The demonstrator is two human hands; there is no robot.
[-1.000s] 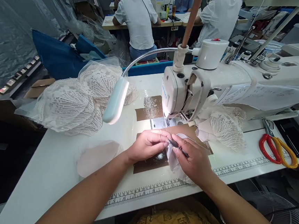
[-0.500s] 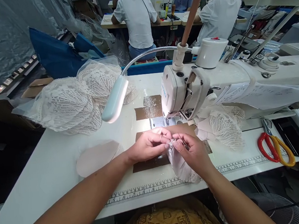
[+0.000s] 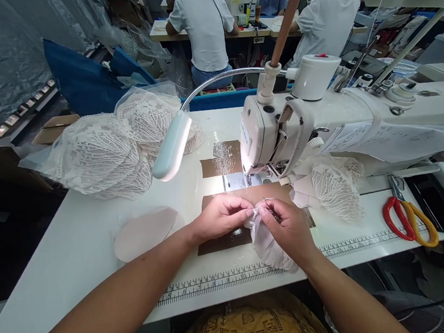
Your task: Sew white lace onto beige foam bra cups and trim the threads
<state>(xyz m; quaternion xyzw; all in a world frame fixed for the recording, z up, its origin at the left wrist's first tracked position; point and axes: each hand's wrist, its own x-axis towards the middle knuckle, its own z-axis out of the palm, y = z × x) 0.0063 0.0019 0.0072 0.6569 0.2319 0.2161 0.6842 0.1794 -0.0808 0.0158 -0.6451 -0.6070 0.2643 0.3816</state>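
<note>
My left hand (image 3: 226, 217) pinches the top edge of a pale lace-edged fabric piece (image 3: 270, 245) between thumb and fingers. Close beside it, my right hand (image 3: 287, 223) is closed on the same piece, thumb pressed against its edge. A slim pointed metal tool (image 3: 273, 211) also rests in the right hand; its exact kind is partly hidden by the fingers. The fabric hangs down toward the ruler strip (image 3: 224, 283). Just beyond both hands stands the needle area of a white sewing machine (image 3: 260, 132), with a lit plate (image 3: 233, 181) beneath.
Piled lace pieces (image 3: 92, 157) lie at the left, behind an oval pale pad (image 3: 146, 234). More lace (image 3: 334, 185) lies right of the needle, and red-and-yellow scissors (image 3: 409, 217) at the right edge. A lamp (image 3: 172, 147) overhangs the table. Co-workers (image 3: 206, 28) sit beyond.
My hands have parted slightly at the fabric's edge, and the left fingertips sit a little lower. The pointed tool's tip now shows above the right fingers.
</note>
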